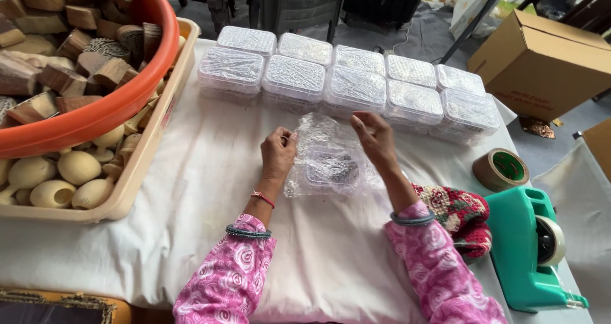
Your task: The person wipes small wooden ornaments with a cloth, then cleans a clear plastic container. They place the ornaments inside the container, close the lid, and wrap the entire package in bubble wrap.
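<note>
Centrally, both hands gripping bubble-wrapped clear box.

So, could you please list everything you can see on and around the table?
Clear boxes: ten, two rows, far table edge.
Bubble wrap: one, clear, round a small box, centre.
Orange tub: one, wooden blocks inside, upper left.
Beige tray: one, pale wooden pieces, left.
Brown tape roll: one, right.
Tape dispenser: one, teal, lower right.
Knitted cloth: one, red patterned, right.
Cardboard box: one, brown, floor.
Left hand, right hand: on the wrap.
</note>
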